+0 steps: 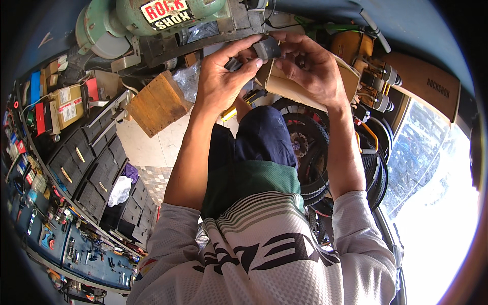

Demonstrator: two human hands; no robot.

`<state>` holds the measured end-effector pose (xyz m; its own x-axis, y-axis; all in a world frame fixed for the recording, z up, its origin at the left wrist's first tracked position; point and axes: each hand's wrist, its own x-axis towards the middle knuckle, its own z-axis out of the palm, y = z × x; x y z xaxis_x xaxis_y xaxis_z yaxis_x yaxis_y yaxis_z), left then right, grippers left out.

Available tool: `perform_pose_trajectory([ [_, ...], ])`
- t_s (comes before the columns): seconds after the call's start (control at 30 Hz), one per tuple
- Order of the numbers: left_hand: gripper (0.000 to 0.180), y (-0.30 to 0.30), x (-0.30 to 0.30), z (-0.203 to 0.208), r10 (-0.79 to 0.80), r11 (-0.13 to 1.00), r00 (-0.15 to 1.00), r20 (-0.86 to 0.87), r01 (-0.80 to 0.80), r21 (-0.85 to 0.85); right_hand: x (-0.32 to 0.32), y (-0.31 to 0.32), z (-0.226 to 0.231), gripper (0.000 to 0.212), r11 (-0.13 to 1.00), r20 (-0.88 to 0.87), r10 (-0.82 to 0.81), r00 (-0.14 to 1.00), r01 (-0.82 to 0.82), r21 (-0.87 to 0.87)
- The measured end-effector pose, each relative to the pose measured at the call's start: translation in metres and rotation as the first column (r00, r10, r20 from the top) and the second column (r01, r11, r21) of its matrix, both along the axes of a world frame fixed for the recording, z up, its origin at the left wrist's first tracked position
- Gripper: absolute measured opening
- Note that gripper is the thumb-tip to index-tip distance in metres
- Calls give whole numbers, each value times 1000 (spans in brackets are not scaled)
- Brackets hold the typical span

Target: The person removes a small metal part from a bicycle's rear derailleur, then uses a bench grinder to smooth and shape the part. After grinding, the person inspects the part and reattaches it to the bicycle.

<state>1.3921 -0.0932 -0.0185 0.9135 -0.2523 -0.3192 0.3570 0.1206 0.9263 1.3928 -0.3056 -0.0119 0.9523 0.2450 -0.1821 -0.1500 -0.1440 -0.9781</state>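
At the top centre, in front of the bench, my left hand is closed on a short dark grey piece with a rounded edge, its exact kind unclear. Another small black part shows inside the curl of the same hand. My right hand is at the right side of the dark grey piece, its index finger and thumb bent around that edge. The other right fingers are curled, partly hidden. Just below the right hand stands an open cardboard box.
A green bench grinder sits on the bench ahead. A wooden block stands left of my legs. Dark drawers and a tool-covered blue bench line the left. Bicycle wheels stand at right, near a bright window.
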Motion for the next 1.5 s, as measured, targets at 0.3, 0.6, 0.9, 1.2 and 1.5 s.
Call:
perform_pose_trajectory([
  [0.3, 40, 2, 4, 11, -31, 999, 1000, -3, 31, -19, 3, -4, 8, 48, 997, -2, 50, 999, -50, -63],
  [0.6, 37, 2, 13, 21, -9, 1000, 999, 44, 10, -29, 7, -4, 5, 47, 982, -99, 66, 993, -47, 182],
  [0.9, 32, 3, 18, 18, 19, 998, 998, 67, -15, -62, 13, 0, 6, 47, 963, -120, 74, 990, -40, 267],
  [1.2, 26, -12, 25, -18, 143, 978, 976, -166, -165, -125, 37, -3, -12, 50, 994, -64, -31, 997, 24, -107],
  [1.5, 23, -25, 45, -35, 157, 956, 953, -260, -212, -200, 68, -9, -18, 60, 969, 28, 36, 999, -28, -247],
])
